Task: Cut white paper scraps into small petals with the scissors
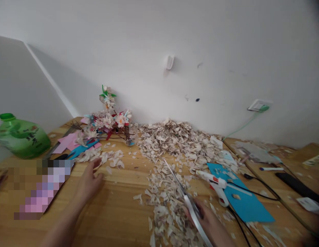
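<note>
My right hand (204, 218) is closed around the handles of a pair of scissors (186, 199), low over a strip of dry, pale petals (163, 200). The scissor tips point away from me, up and to the left. My left hand (90, 176) is over the wood to the left, fingers slightly curled and apart, with nothing seen in it. Just beyond its fingertips lies a small scatter of white petals (114, 158). Farther back, a large heap of the same petals (172, 137) rests against the wall.
Handmade flowers (110, 120) stand at the back left, near pink paper (66, 141) and a green jug (25, 137). On the right, a glue gun (216, 183) with a black cord touches a blue sheet (248, 202). A pen (271, 168) lies farther right on the wooden table (118, 209).
</note>
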`<move>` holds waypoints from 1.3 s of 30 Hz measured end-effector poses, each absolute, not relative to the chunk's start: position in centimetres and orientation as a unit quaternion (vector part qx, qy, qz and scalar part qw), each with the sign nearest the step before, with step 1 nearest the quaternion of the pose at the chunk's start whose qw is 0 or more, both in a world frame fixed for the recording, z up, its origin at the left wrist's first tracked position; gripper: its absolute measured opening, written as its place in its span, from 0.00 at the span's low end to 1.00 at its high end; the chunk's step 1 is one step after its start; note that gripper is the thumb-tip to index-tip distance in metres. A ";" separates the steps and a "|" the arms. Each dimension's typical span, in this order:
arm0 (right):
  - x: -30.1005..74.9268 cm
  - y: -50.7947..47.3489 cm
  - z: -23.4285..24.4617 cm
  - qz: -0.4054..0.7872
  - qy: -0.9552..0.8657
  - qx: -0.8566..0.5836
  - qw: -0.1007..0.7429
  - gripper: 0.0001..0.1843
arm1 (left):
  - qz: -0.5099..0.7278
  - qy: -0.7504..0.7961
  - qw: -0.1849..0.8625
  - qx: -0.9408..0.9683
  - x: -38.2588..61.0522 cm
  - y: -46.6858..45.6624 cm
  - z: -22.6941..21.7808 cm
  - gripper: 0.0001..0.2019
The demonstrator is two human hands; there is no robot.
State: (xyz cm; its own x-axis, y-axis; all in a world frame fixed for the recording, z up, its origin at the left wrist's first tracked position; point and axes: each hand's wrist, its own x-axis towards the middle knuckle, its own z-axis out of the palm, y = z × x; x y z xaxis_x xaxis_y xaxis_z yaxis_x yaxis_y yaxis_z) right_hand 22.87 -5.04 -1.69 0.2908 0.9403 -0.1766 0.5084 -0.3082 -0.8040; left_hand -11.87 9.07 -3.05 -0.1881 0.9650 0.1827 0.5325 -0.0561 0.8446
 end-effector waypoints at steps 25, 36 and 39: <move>27.3 -5.3 -0.2 0.136 -0.559 -0.818 0.007 0.12 | 0.096 0.365 0.298 0.877 -1.2 5.9 -1.3 0.32; 26.3 -6.4 2.5 0.144 -0.620 -0.770 -0.046 0.07 | 0.159 0.410 0.214 0.872 3.1 9.6 -2.6 0.17; 26.8 -6.7 2.5 0.139 -0.613 -0.777 -0.039 0.07 | 0.162 0.386 0.213 0.883 4.6 10.6 -3.1 0.18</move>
State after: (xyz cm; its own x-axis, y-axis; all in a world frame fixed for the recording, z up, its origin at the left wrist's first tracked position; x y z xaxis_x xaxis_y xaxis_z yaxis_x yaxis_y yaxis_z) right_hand 26.82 -6.73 2.52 0.2096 0.9418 -0.2629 0.9632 -0.2451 -0.1102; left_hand 4.62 10.63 -3.06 0.6499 0.7502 0.1218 0.6124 -0.6118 0.5006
